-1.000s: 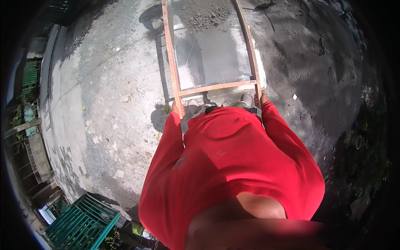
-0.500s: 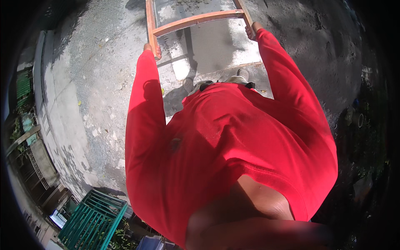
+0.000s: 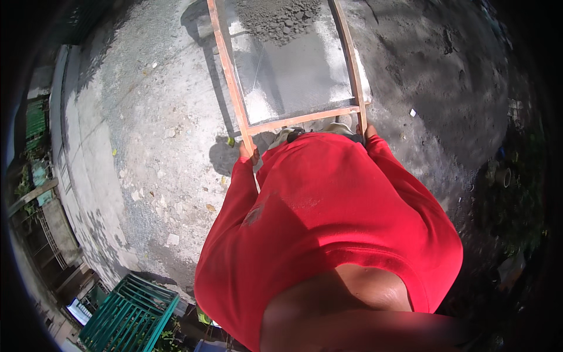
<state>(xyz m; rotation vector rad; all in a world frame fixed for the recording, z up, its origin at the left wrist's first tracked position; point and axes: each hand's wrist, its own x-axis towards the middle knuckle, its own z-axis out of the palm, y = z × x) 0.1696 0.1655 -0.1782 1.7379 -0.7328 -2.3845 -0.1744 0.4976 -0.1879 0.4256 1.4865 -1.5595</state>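
Observation:
My left hand (image 3: 248, 151) is closed around the left handle end of a wooden-framed mesh screen (image 3: 300, 110), near my waist. My right hand (image 3: 370, 132) grips the other handle end on the right, its fingers partly hidden by the wood and sleeve. Fine wire mesh (image 3: 281, 82) stretches between the rails, and a heap of grey lumps and grit (image 3: 284, 20) lies on its far part. Beneath the screen, light and shadowed grey surface shows through. My shoes are mostly hidden under the crossbar and my red shirt.
Pale concrete ground (image 3: 152, 117) with small debris stretches to the left, and darker, shaded rough ground (image 3: 428, 82) lies to the right. A green metal slatted rack (image 3: 129, 311) stands at the lower left. A low concrete edge (image 3: 58, 117) runs along the far left, and plants (image 3: 510, 211) are at the right.
Half a second ago both arms held the screen's end farther forward, away from my body; now it is pulled back to my waist, much as it was a second ago.

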